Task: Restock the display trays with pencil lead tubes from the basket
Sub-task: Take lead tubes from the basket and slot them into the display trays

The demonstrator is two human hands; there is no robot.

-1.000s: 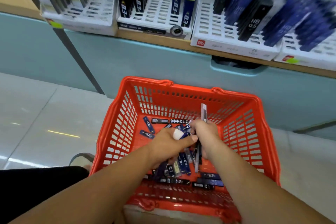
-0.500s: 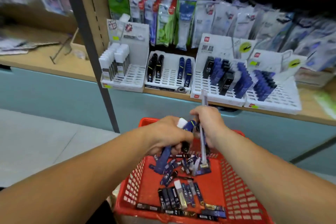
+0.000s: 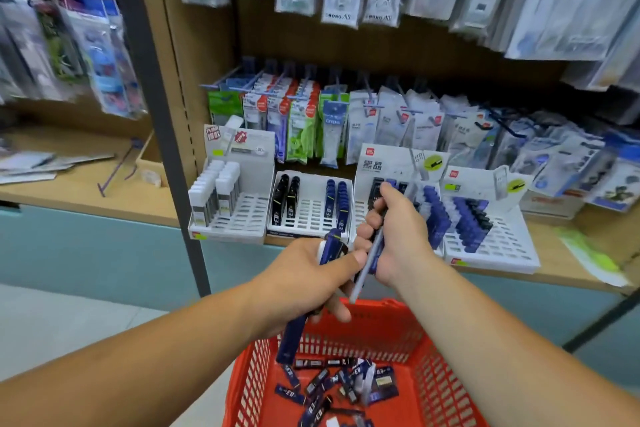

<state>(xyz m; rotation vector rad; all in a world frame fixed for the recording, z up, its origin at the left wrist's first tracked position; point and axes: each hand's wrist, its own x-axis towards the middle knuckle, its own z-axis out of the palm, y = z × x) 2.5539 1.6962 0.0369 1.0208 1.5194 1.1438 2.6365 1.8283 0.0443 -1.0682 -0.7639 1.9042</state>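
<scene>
while clear above the basket rim (image 3: 381, 306), left grip (image 3: 304, 276) and right grip (image 3: 398, 236) each tight round lead tubes (image 3: 291, 340)

A light wooden shelf (image 3: 554, 243) runs across two bays, split by a dark metal upright (image 3: 166, 149). On the right bay four white perforated plastic display trays stand side by side at the front edge. The leftmost tray (image 3: 228, 234) holds clear white-capped lead tubes (image 3: 214, 191). The second tray (image 3: 304, 215) has black tubes (image 3: 289, 198) at its left and blue tubes (image 3: 336, 201) at its right. The third tray (image 3: 384, 163) is partly hidden. The fourth tray (image 3: 502, 250) carries dark blue tubes (image 3: 467, 222). A green-printed flat packet (image 3: 588, 250) lies to its right. On the left bay lie flat papers (image 3: 41, 166) and a blue wire hook (image 3: 117, 166).
</scene>
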